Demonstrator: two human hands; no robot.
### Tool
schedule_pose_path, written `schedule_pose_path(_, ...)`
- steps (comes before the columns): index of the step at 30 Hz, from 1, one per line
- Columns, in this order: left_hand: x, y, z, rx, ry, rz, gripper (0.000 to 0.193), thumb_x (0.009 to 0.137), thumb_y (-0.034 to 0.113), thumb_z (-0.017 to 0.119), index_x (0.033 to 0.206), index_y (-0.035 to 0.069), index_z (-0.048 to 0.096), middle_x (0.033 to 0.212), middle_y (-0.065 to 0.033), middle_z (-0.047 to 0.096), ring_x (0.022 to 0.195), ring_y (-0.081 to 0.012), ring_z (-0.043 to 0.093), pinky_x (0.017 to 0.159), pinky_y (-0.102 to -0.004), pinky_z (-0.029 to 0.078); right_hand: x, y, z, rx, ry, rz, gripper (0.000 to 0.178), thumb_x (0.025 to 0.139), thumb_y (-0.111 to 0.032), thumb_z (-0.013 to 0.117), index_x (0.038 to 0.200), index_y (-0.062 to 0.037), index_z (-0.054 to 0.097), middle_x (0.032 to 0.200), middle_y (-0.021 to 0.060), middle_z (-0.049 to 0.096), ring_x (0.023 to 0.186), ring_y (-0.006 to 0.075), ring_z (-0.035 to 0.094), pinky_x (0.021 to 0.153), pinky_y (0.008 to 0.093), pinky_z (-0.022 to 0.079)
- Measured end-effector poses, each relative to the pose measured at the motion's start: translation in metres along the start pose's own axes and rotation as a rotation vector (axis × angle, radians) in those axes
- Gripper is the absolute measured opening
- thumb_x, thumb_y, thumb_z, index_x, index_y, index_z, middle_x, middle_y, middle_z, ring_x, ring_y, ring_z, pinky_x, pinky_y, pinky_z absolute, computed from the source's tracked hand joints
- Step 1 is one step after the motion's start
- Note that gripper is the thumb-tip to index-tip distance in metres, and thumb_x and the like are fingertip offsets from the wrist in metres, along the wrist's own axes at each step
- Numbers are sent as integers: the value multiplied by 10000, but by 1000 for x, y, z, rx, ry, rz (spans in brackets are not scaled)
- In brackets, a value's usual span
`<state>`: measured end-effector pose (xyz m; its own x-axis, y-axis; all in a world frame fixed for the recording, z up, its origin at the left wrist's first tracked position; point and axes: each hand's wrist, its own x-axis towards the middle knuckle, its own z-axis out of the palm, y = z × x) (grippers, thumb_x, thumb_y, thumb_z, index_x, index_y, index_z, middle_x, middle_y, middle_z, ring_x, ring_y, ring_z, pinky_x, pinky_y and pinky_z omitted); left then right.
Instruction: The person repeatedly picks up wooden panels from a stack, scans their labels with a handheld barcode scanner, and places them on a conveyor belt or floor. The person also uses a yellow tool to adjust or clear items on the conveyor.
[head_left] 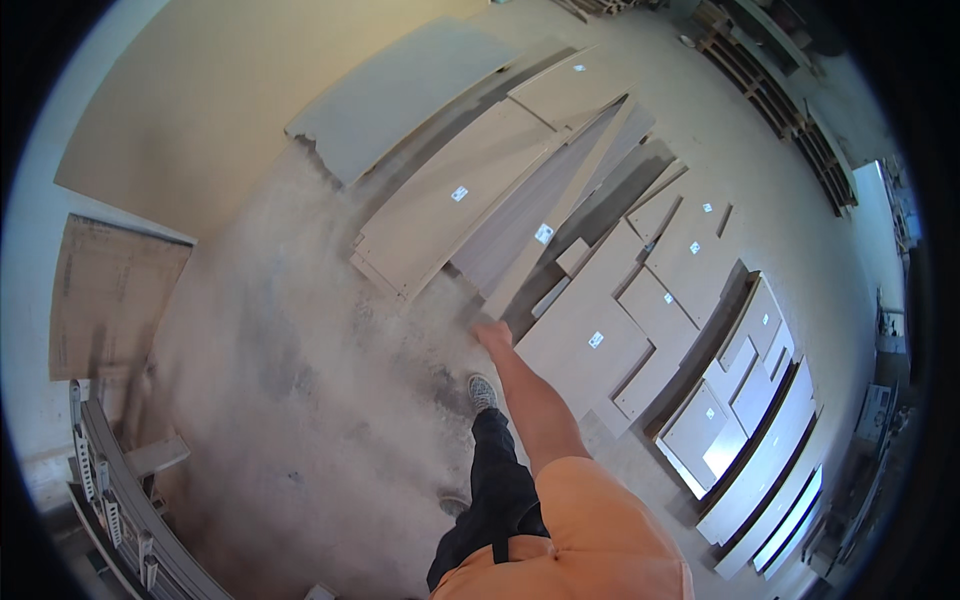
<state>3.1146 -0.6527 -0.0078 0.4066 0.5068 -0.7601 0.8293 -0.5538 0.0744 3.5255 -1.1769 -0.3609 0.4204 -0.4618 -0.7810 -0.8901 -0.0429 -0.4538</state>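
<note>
My right hand reaches forward and is closed on the near end of a long, narrow pale board. The board runs away from me at a slant over a stack of panels and carries a white label. Beside it on the left lies a wide flat panel, also labelled, and a greyish panel shows beneath the board. To the right sits a group of pale cut panels with white labels. The fingers are small in view, and their exact grip is partly hidden. My left hand is out of view.
A grey sheet lies at the far left. Further right are more stacked panels, and pallets stand at the far right. A brown sheet leans on the left wall, near metal rails. The concrete floor is dusty.
</note>
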Motion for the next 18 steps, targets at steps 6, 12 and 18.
schedule_pose_path(6, 12, 15, -21, 28, -8, 67, 336, 800, 184, 738, 1089, 20, 689, 858, -90, 670, 833, -227, 617, 760, -400, 501, -37, 3, 77, -23, -428, -312, 346, 761, -316, 652, 911, -13, 724, 897, 226, 716, 795, 354, 708, 749, 454, 553)
schedule_pose_path(12, 88, 69, -33, 133, -58, 227, 308, 818, 196, 722, 1044, -11, 696, 797, -130, 669, 740, -258, 633, 723, -423, 513, -126, 64, 79, -316, -280, -552, 298, 780, -298, 638, 805, -3, 668, 854, 228, 704, 808, 396, 694, 726, 479, 534)
schedule_pose_path(18, 143, 152, -27, 676, 25, 739, 317, 648, 269, 771, 823, 10, 725, 806, -204, 717, 806, -377, 707, 709, -468, 558, -162, 182, -18, -514, 21, -558, 388, 827, -352, 652, 997, -7, 703, 1004, 226, 711, 980, 392, 681, 862, 464, 535)
